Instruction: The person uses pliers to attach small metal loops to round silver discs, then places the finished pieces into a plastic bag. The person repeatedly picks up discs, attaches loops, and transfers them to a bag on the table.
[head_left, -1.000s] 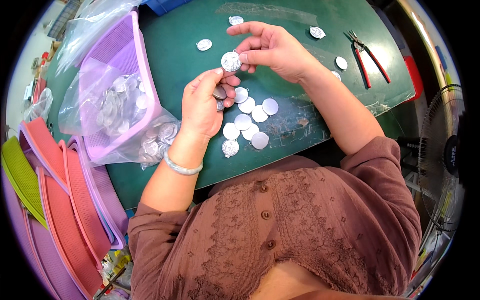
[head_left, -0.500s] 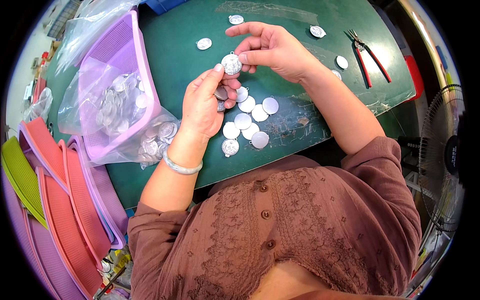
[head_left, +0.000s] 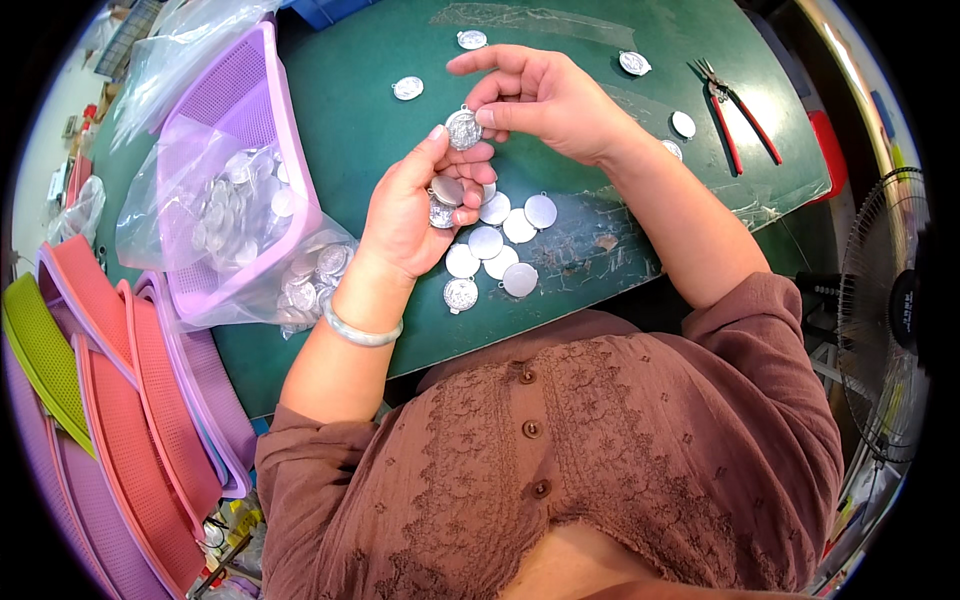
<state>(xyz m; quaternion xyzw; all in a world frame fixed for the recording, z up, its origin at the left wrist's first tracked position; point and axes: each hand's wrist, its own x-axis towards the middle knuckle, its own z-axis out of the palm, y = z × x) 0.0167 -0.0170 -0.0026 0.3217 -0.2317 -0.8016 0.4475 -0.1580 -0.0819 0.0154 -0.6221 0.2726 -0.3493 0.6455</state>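
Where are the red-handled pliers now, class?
In the head view, the pliers lie upper right on the green table, right of a plain silver disc.

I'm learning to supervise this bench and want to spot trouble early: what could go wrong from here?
The right hand pinches an upper disc near its edge, so it might slip.
The left hand holds palm discs in loosely curled fingers; one could slide out and mix with the loose discs on the table.
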